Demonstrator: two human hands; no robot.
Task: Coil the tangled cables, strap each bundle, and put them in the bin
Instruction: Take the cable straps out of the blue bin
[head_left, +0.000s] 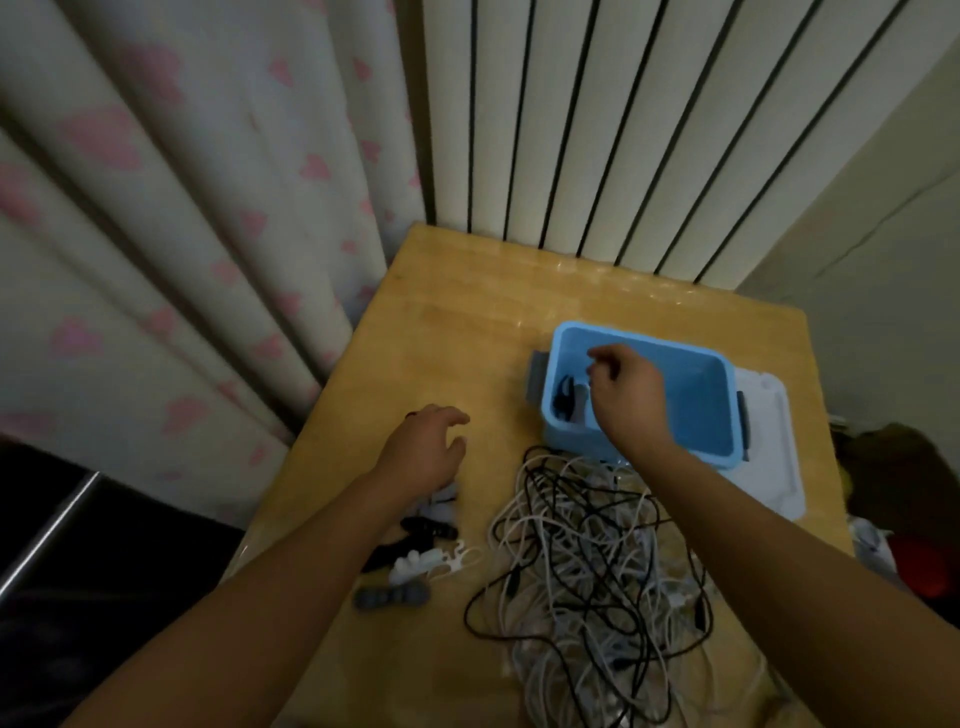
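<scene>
While hovering above the blue bin (696, 410), right hand (626, 389) loosely curled, empty; left hand (426, 447) relaxed, left of tangled cables (582, 561).

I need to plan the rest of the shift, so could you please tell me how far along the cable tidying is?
Early on. Done: one dark and white bundle seems to lie in the blue bin. In hand: the right hand hangs over the bin, apparently empty; the left hand hovers open above the table. Left: a big tangle of black and white cables and several unused straps.
</scene>
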